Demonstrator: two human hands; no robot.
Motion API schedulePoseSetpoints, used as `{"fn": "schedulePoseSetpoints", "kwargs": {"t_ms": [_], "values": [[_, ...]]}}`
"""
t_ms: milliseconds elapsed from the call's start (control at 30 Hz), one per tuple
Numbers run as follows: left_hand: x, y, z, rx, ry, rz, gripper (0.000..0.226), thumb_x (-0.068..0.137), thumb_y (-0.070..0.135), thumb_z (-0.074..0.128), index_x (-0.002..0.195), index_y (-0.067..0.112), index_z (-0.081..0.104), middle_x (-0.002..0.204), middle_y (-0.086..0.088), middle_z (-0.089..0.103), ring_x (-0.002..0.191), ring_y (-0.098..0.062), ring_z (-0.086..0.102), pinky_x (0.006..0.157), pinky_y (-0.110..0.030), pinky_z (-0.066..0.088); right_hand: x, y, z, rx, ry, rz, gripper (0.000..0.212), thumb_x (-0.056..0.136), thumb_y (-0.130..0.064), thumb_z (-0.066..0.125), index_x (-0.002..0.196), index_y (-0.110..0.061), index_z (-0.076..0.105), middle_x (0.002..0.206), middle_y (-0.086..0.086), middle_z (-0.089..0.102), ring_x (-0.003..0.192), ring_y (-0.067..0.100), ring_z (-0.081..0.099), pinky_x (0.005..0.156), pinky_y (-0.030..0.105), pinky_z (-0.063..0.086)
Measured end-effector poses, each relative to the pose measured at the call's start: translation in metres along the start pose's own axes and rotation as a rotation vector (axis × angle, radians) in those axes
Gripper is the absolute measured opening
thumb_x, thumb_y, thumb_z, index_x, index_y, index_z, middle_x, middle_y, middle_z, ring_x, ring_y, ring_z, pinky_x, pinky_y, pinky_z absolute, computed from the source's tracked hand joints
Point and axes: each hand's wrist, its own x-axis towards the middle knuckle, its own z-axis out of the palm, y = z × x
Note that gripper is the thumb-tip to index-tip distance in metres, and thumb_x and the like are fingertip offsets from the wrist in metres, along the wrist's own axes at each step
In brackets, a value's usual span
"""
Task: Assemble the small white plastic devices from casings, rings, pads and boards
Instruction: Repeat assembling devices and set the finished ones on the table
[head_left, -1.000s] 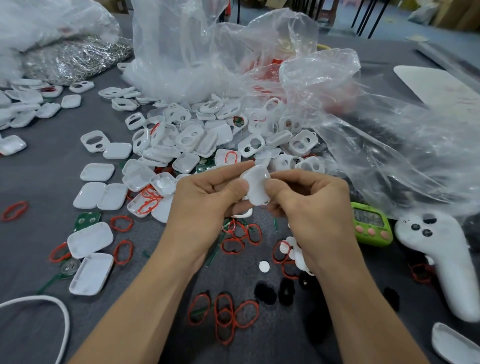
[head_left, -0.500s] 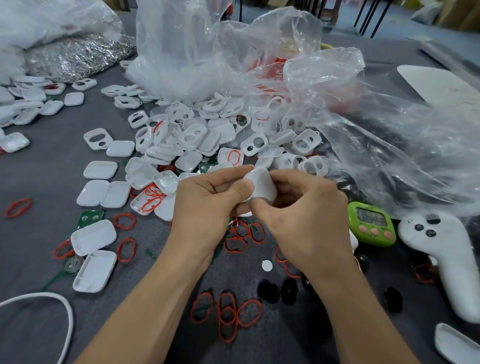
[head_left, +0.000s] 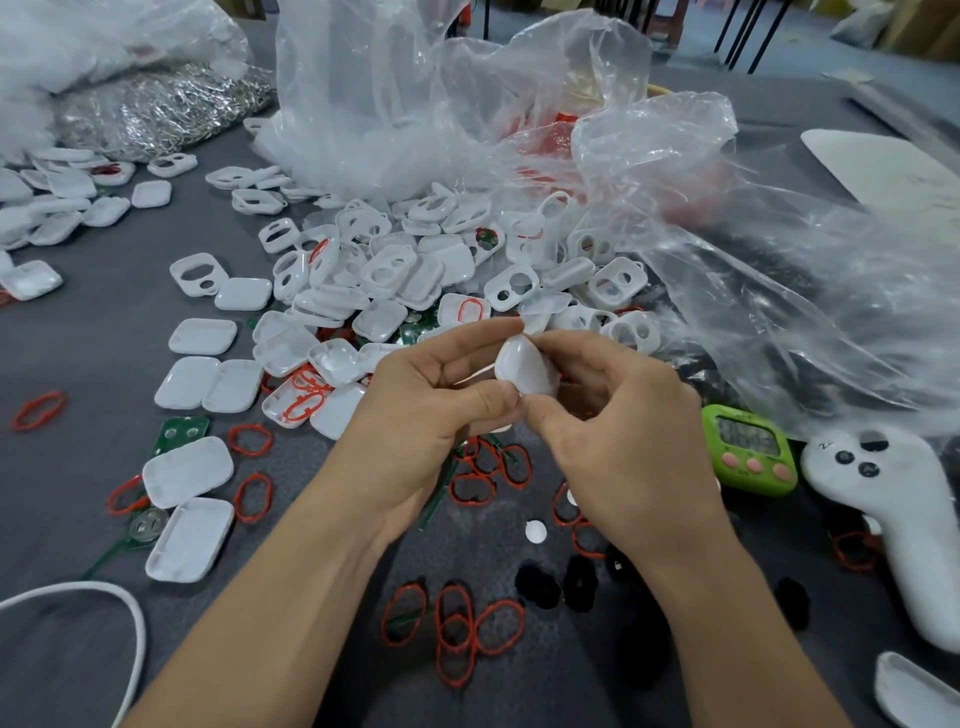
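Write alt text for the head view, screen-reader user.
The left hand and right hand pinch one small white casing between them over a grey table. Loose casings, red rings, black pads and clear plastic bags surround them; green timer at right.

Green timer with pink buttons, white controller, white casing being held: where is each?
Green plastic timer with pink buttons (head_left: 748, 435): head view, its screen.
White plastic controller (head_left: 894, 500): head view, its upper body.
White plastic casing (head_left: 524, 371): head view, its smooth shell.

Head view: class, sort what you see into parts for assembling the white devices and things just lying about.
For the job: held casing, loose casings, red rings, black pads, green boards.
Lying about: green timer, white controller, plastic bags, white cable.
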Motion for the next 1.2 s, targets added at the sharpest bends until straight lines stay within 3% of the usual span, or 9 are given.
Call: {"fn": "schedulePoseSetpoints", "kwargs": {"t_ms": [300,400,533,700,833,933,1067,1133,1200], "values": [[-0.001,-0.004,0.006,0.062,0.073,0.038,0.043,0.088,-0.018,0.059,0.117,0.011,0.072,0.108,-0.011,0.078,0.099,-0.024,0.074,0.086,-0.035,0.062,-0.005,-0.002,0.011,-0.053,0.166,0.023,0.036,0.076,-0.022,0.088,0.109,-0.031,0.079,0.093,-0.016,0.077,0.084,0.0,0.073,0.082,0.029,0.061],[-0.001,-0.006,0.008,0.103,0.089,0.061,0.044,0.09,-0.019,0.056,0.117,0.013,0.072,0.107,-0.01,0.079,0.099,-0.023,0.074,0.088,-0.033,0.06,-0.004,0.001,0.016,-0.007,0.184,0.069,0.039,0.074,-0.022,0.09,0.11,-0.031,0.079,0.093,-0.017,0.076,0.082,-0.002,0.073,0.082,0.026,0.061],[-0.002,-0.009,0.011,0.164,0.101,0.071,0.049,0.091,-0.021,0.053,0.113,0.018,0.073,0.105,-0.008,0.08,0.1,-0.021,0.075,0.089,-0.029,0.06,-0.002,0.006,0.014,0.081,0.151,0.111,0.038,0.069,-0.018,0.093,0.1,-0.035,0.08,0.081,-0.022,0.075,0.075,-0.003,0.072,0.069,0.015,0.058],[-0.003,-0.012,0.014,0.226,0.117,0.078,0.053,0.093,-0.018,0.052,0.114,0.026,0.074,0.108,-0.005,0.079,0.109,-0.023,0.073,0.098,-0.035,0.056,-0.001,0.005,0.012,0.152,0.12,0.106,0.041,0.067,-0.016,0.094,0.089,-0.045,0.074,0.08,-0.027,0.074,0.074,-0.002,0.072,0.067,0.01,0.054],[-0.005,-0.013,0.016,0.224,0.138,0.071,0.057,0.092,-0.02,0.051,0.106,0.028,0.076,0.102,-0.004,0.08,0.097,-0.018,0.076,0.086,-0.026,0.06,-0.002,0.008,0.014,0.103,0.139,0.116,0.039,0.065,-0.016,0.093,0.093,-0.039,0.08,0.078,-0.021,0.076,0.074,-0.001,0.072,0.07,0.016,0.056],[-0.005,-0.013,0.016,0.227,0.156,0.055,0.057,0.091,-0.021,0.05,0.103,0.028,0.077,0.101,-0.004,0.08,0.102,-0.025,0.076,0.089,-0.032,0.061,-0.003,0.009,0.018,0.011,0.154,0.122,0.033,0.064,-0.017,0.089,0.094,-0.031,0.082,0.074,-0.019,0.075,0.068,-0.001,0.069,0.065,0.012,0.053],[-0.005,-0.012,0.015,0.227,0.214,0.017,0.048,0.092,-0.018,0.054,0.104,0.023,0.077,0.1,-0.004,0.08,0.098,-0.025,0.077,0.084,-0.033,0.063,-0.001,0.006,0.018,-0.02,0.154,0.117,0.025,0.066,-0.021,0.087,0.084,-0.035,0.078,0.072,-0.026,0.072,0.066,-0.003,0.067,0.062,0.008,0.048],[-0.005,-0.011,0.016,0.242,0.288,0.005,0.033,0.092,-0.008,0.063,0.102,0.019,0.079,0.093,-0.006,0.081,0.092,-0.03,0.078,0.079,-0.034,0.064,0.001,0.006,0.018,0.009,0.157,0.126,0.022,0.067,-0.02,0.088,0.08,-0.034,0.076,0.072,-0.025,0.072,0.066,-0.002,0.068,0.06,0.011,0.051],[-0.006,-0.01,0.017,0.379,0.363,0.026,0.02,0.085,0.012,0.072,0.093,0.027,0.082,0.081,-0.001,0.08,0.081,-0.028,0.078,0.067,-0.034,0.064,0.003,0.005,0.019,0.032,0.168,0.13,0.022,0.068,-0.02,0.089,0.081,-0.032,0.075,0.073,-0.025,0.072,0.067,-0.003,0.07,0.06,0.011,0.051]]}}
